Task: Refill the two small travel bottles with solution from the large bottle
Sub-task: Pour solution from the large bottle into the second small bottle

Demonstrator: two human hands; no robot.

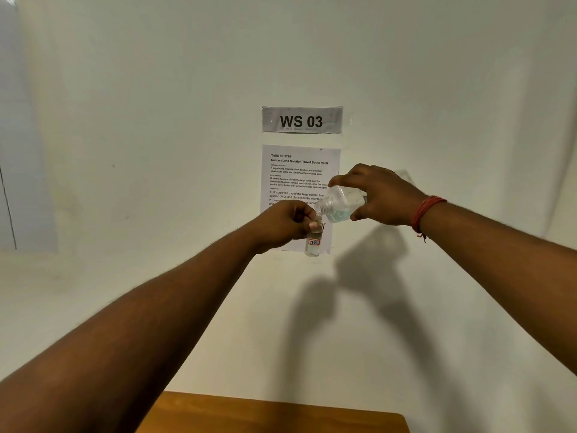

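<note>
My left hand (285,221) fingers are pinching the small travel bottle (313,243) upright | right hand (379,195) is gripping the tilted large bottle (340,205), mouth just above the small neck | I'm judging: tip slowly, keep mouths aligned.

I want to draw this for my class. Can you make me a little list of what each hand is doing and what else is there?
left hand: holds the small bottle upright in the air
right hand: tips the big bottle, its open mouth over the small bottle
small bottle label: "17B"
liquid: clear, some in the big bottle
wall: "WS 03" sign, task sheet
below: wooden table
</note>
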